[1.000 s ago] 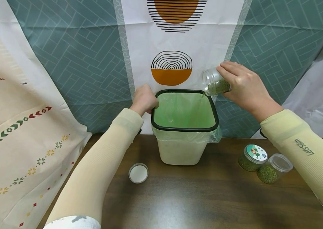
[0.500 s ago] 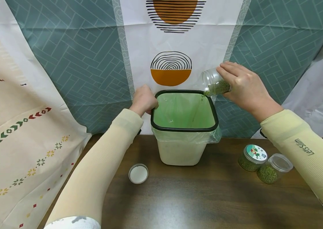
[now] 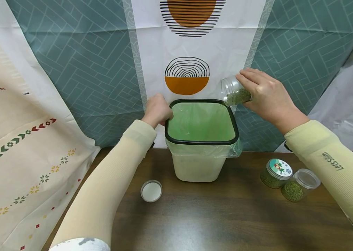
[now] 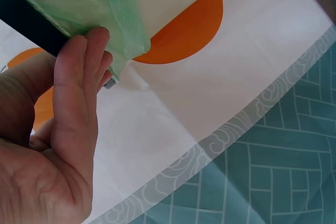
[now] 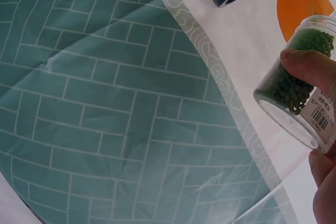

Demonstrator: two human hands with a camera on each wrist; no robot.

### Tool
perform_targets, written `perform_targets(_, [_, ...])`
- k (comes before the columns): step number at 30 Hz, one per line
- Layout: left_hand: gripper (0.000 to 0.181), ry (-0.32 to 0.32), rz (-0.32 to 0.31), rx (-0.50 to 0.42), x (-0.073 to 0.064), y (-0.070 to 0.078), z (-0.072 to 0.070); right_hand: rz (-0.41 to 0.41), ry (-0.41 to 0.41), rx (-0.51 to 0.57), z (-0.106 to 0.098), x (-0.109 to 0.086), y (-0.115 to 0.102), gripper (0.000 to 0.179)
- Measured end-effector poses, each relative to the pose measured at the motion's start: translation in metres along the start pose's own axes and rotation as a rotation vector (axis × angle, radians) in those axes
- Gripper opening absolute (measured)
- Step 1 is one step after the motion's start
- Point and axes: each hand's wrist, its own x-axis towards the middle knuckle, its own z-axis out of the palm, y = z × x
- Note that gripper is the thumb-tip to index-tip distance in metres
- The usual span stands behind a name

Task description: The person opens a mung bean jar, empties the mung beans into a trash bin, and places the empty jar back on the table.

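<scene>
My right hand [image 3: 262, 92] grips a clear plastic jar [image 3: 236, 91], partly filled with small green beans [image 5: 314, 40]. It is tipped on its side, its uncapped mouth at the right back corner of a trash bin [image 3: 196, 167]. A label with a barcode [image 5: 319, 119] shows on the jar in the right wrist view. My left hand [image 3: 158, 111] holds the bin's black rim [image 3: 201, 142] on its left side, fingers over the green plastic liner [image 4: 118, 19]. The liner covers the inside of the bin and hangs over its outer wall.
On the brown table [image 3: 214, 216], a round lid [image 3: 151, 191] lies with its white inside up. At the right stand a bean jar with a green picture lid [image 3: 276, 173] and another bean jar with a clear lid [image 3: 300, 185]. A patterned cloth [image 3: 98, 62] hangs behind.
Half a second ago a few beans were falling from the jar's mouth into the bin; now none show in the air. Both hands have stayed in place.
</scene>
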Motion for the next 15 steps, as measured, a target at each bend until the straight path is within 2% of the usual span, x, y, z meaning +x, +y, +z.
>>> perform_targets(15, [0.008,-0.008,-0.002,-0.006,-0.0004,-0.0020,0.0006,-0.006,-0.002,0.003,0.0016,-0.0013,-0.0004,0.085])
